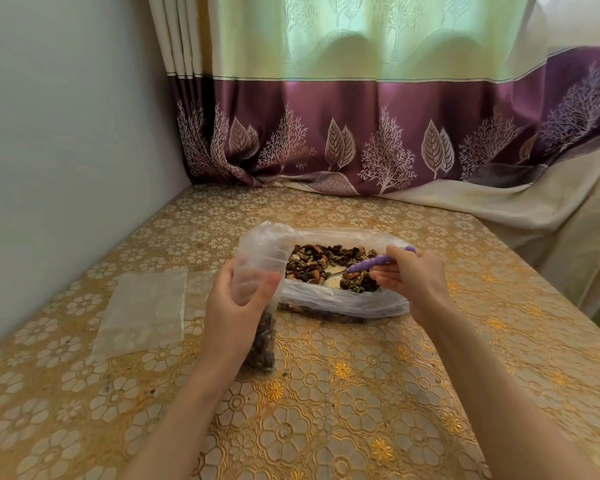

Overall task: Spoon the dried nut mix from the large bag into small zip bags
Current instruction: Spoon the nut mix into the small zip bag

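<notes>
Small zip bag (258,299): upright, mouth held open, gripped in left hand (236,306); nuts settled below the grip. Spoon (371,266), purple handle: pinched by right hand (413,277), bowl ahead of the fingers, down in the nut mix (329,265) of the large bag (343,299). Spare empty bags (142,313): flat, left of the grip. Step, judged: scooping. Next: lift level, carry left to the open mouth.

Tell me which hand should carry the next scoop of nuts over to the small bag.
Right. The right hand already holds the purple spoon, its bowl down in the nut mix. The left hand is busy holding the small zip bag upright beside the large bag.
</notes>
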Demonstrator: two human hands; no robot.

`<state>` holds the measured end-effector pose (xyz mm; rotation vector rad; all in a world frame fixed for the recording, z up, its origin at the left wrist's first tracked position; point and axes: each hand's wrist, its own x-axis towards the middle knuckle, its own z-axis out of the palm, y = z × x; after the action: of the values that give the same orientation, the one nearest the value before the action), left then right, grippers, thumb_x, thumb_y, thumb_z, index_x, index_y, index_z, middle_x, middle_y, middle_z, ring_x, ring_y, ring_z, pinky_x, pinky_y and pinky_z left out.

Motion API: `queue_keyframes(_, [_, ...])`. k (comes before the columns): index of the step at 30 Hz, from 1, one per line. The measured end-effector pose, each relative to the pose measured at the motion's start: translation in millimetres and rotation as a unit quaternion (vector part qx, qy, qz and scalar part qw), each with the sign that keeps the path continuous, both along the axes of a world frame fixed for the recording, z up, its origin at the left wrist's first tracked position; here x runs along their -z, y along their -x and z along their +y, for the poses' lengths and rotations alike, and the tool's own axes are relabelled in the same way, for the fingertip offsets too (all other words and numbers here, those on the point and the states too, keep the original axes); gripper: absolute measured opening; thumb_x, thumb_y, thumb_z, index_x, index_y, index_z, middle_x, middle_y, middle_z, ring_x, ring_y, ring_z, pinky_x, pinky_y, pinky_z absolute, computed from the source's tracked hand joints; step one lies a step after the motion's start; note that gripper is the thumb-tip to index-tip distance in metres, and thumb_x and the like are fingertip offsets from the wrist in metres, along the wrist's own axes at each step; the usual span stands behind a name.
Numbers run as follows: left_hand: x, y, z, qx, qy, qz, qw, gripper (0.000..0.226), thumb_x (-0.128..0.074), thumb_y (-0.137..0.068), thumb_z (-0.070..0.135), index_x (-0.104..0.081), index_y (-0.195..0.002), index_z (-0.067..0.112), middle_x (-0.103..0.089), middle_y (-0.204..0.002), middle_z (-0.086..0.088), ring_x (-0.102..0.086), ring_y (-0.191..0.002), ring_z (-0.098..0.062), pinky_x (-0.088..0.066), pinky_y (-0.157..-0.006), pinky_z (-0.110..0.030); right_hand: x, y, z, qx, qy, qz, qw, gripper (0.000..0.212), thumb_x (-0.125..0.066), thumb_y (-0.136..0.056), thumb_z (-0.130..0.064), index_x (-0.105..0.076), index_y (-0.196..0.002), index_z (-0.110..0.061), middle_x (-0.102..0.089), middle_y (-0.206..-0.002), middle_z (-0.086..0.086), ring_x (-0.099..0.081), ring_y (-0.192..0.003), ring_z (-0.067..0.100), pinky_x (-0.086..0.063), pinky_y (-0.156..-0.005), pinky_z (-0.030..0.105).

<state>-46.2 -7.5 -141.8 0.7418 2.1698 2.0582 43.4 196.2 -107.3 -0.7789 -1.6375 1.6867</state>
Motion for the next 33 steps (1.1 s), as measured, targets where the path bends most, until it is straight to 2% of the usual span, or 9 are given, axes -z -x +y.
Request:
queue_keyframes(4, [-2,-1,0,0.009,0.009,-0.007,1.000,0.052,-0.058,-0.060,0.068,-0.051,-0.107,0.047,-0.063,-0.099,0.019,-0.061,-0.087,0.008,-0.045,-0.070,-0.014,-3,-4,5,0.034,0.018,0.025,0.999,0.028,-0.047,-0.090,0.000,-0.063,-0.066,0.001,-0.070,-0.059,0.010,-0.059,-0.048,0.014,-0.049,-0.043,0.016])
queue_keyframes(8, [2,0,1,0.019,0.032,0.000,0.999,0.035,-0.054,-0.065,0.070,-0.047,-0.096,0.058,-0.068,-0.097,0.007,-0.066,-0.084,-0.004,-0.047,-0.066,-0.020,-6,-7,8,0.067,0.031,0.044,0.996,0.029,-0.049,-0.091,-0.004,-0.063,-0.065,-0.001,-0.065,-0.049,0.003,-0.057,-0.045,0.011,-0.049,-0.044,0.016])
queue_keyframes(11, [6,2,2,0.015,0.029,0.015,0.999,0.035,-0.054,-0.064,0.072,-0.046,-0.096,0.059,-0.070,-0.092,0.006,-0.066,-0.081,-0.002,-0.048,-0.068,-0.022,-12,-7,9,0.081,0.034,0.069,0.994,0.027,-0.051,-0.093,-0.007,-0.063,-0.069,-0.001,-0.064,-0.049,0.004,-0.058,-0.044,0.010,-0.049,-0.045,0.017])
queue_keyframes(14, [11,2,4,0.008,0.022,0.034,0.999,0.032,-0.054,-0.067,0.070,-0.047,-0.096,0.059,-0.070,-0.085,0.015,-0.066,-0.077,0.000,-0.048,-0.068,-0.021,-23,-9,3,0.076,0.024,0.103,0.992,0.029,-0.050,-0.094,-0.010,-0.063,-0.070,-0.002,-0.064,-0.055,0.007,-0.059,-0.047,0.012,-0.049,-0.046,0.016])
queue_keyframes(19, [13,2,4,-0.005,0.017,0.049,0.999,0.039,-0.055,-0.069,0.069,-0.048,-0.103,0.053,-0.064,-0.088,0.030,-0.064,-0.079,0.005,-0.046,-0.061,-0.012,-42,-13,-16,0.033,0.003,0.149,0.988,0.029,-0.050,-0.096,-0.015,-0.064,-0.075,-0.001,-0.065,-0.059,0.007,-0.060,-0.050,0.011,-0.049,-0.048,0.017])
queue_keyframes(24, [13,2,5,-0.010,0.006,0.043,0.999,0.050,-0.058,-0.067,0.067,-0.045,-0.111,0.047,-0.061,-0.090,0.036,-0.061,-0.083,0.012,-0.045,-0.065,-0.011,-52,-13,-39,-0.030,-0.039,0.167,0.985,0.029,-0.050,-0.097,-0.016,-0.065,-0.076,-0.002,-0.067,-0.057,0.002,-0.061,-0.054,0.012,-0.049,-0.050,0.017])
queue_keyframes(27, [14,3,6,-0.006,-0.010,0.026,1.000,0.056,-0.062,-0.066,0.063,-0.046,-0.114,0.042,-0.066,-0.090,0.024,-0.063,-0.083,0.008,-0.048,-0.068,-0.017,-53,-12,-50,-0.067,-0.084,0.172,0.979,0.029,-0.049,-0.097,-0.014,-0.064,-0.075,-0.003,-0.069,-0.059,0.002,-0.061,-0.056,0.013,-0.049,-0.051,0.017])
queue_keyframes(29, [15,4,6,-0.008,-0.021,0.013,1.000,0.050,-0.064,-0.064,0.061,-0.048,-0.107,0.042,-0.067,-0.091,0.015,-0.065,-0.080,0.004,-0.051,-0.065,-0.019,-53,-11,-54,-0.089,-0.118,0.178,0.973,0.027,-0.050,-0.096,-0.012,-0.064,-0.076,-0.001,-0.069,-0.060,0.002,-0.060,-0.056,0.012,-0.048,-0.050,0.017])
queue_keyframes(33, [14,4,7,-0.023,-0.036,0.012,0.999,0.045,-0.066,-0.065,0.055,-0.050,-0.103,0.037,-0.066,-0.088,0.011,-0.063,-0.075,0.007,-0.046,-0.057,-0.006,-53,-11,-56,-0.131,-0.169,0.183,0.960,0.020,-0.048,-0.094,-0.003,-0.062,-0.080,0.003,-0.070,-0.061,-0.003,-0.058,-0.054,0.010,-0.048,-0.049,0.016])
